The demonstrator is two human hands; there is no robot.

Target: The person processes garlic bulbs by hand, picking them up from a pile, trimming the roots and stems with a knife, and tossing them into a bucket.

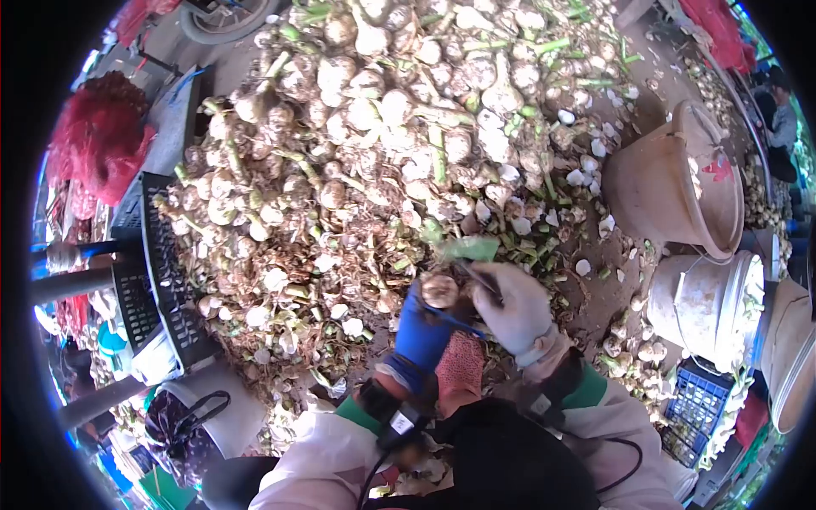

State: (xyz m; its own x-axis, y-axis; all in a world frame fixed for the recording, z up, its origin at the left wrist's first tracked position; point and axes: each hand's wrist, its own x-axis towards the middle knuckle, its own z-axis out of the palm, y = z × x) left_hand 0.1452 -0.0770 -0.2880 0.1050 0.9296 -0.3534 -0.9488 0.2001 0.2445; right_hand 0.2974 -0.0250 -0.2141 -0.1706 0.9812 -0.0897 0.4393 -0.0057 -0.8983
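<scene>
A roundish garlic bulb (pixel 439 291) sits in the grip of my left hand (pixel 420 337), which wears a blue glove. My right hand (pixel 517 313), in a pale glove, is closed just to the right of the bulb on a narrow dark tool (pixel 488 282); I cannot tell its exact kind. A blurred green piece (pixel 470 248) shows just beyond the fingers. Ahead of both hands spreads a large heap of garlic bulbs (pixel 365 110) with stems. Cut stem bits and loose peel (pixel 340 293) lie at the near side of the heap.
A black plastic crate (pixel 161 280) stands at the left, with a red mesh sack (pixel 102 140) beyond it. On the right are a large tan bucket (pixel 650 183), a white bucket (pixel 701 302) and a blue crate (pixel 699 399). Other people (pixel 778 119) are at the far right.
</scene>
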